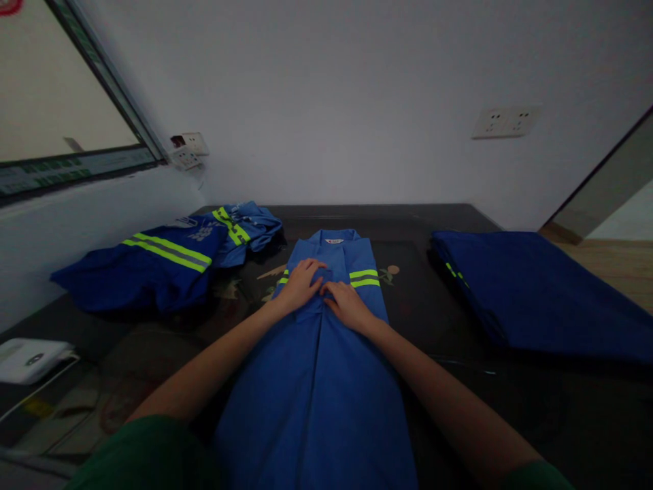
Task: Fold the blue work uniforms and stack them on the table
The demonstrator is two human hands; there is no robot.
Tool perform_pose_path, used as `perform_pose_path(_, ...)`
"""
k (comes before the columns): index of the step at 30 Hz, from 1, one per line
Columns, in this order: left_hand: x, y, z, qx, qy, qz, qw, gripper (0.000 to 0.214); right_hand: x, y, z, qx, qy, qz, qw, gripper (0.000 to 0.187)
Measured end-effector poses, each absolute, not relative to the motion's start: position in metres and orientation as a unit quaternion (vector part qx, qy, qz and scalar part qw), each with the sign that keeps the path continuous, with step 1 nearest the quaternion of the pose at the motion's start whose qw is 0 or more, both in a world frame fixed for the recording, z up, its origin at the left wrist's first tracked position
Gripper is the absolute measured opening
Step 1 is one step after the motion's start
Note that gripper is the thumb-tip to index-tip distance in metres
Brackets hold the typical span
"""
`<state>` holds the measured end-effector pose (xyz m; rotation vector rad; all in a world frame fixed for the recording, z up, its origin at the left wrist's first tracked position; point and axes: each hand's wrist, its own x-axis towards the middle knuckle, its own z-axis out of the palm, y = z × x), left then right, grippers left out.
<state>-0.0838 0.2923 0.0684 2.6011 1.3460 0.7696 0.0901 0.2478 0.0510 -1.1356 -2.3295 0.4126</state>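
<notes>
A blue work jacket [311,381] with yellow-green reflective stripes lies lengthwise on the dark table [423,299], sides folded inward to a narrow strip, collar away from me. My left hand [300,282] rests palm down on its chest area, fingers stretched and slightly curled on the cloth. My right hand [347,304] lies flat beside it, fingertips touching the left hand near the middle seam. Neither hand holds anything; both press on the fabric.
A heap of loose blue garments with reflective stripes [158,262] lies at the left back. A stack of folded dark blue garments [535,292] sits at the right. A white device with a cable [30,359] is at the left edge. Wall sockets [505,122] are behind.
</notes>
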Motion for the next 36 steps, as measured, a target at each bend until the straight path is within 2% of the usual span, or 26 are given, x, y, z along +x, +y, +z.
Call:
perform_pose_path(4, -0.11, 0.229, 0.055, 0.874, 0.422, 0.21, 0.117, 0.049, 0.088, 0.248, 0.057, -0.443, -0.851, 0.135, 0.245, 0.017)
perform_pose_path(8, -0.115, 0.211, 0.045, 0.879, 0.437, 0.144, 0.121, 0.055, 0.085, 0.249, 0.059, -0.478, -0.846, 0.084, 0.221, 0.011)
perform_pose_path(12, -0.105, 0.214, 0.052, 0.871, 0.459, 0.131, 0.117, 0.049, 0.081, 0.248, 0.051, -0.49, -0.851, 0.005, 0.188, 0.011)
perform_pose_path(15, -0.093, 0.213, 0.061, 0.848, 0.483, 0.187, 0.111, 0.046, 0.078, 0.247, 0.047, -0.51, -0.839, -0.008, 0.187, 0.013)
perform_pose_path(20, -0.078, 0.207, 0.062, 0.842, 0.464, 0.262, 0.084, 0.044, 0.084, 0.27, 0.057, -0.514, -0.825, 0.044, 0.232, 0.011)
perform_pose_path(25, -0.078, 0.207, 0.057, 0.87, 0.423, 0.247, 0.056, 0.024, 0.123, 0.345, 0.082, -0.549, -0.782, 0.065, 0.288, 0.02)
perform_pose_path(27, -0.079, 0.208, 0.055, 0.887, 0.399, 0.229, 0.034, 0.019, 0.142, 0.376, 0.087, -0.591, -0.765, 0.044, 0.254, 0.025)
perform_pose_path(30, -0.08, 0.21, 0.05, 0.897, 0.383, 0.219, 0.019, 0.023, 0.163, 0.41, 0.085, -0.633, -0.75, 0.023, 0.191, 0.025)
perform_pose_path(36, -0.081, 0.212, 0.045, 0.886, 0.394, 0.243, 0.027, 0.032, 0.177, 0.442, 0.071, -0.632, -0.766, 0.039, 0.109, 0.025)
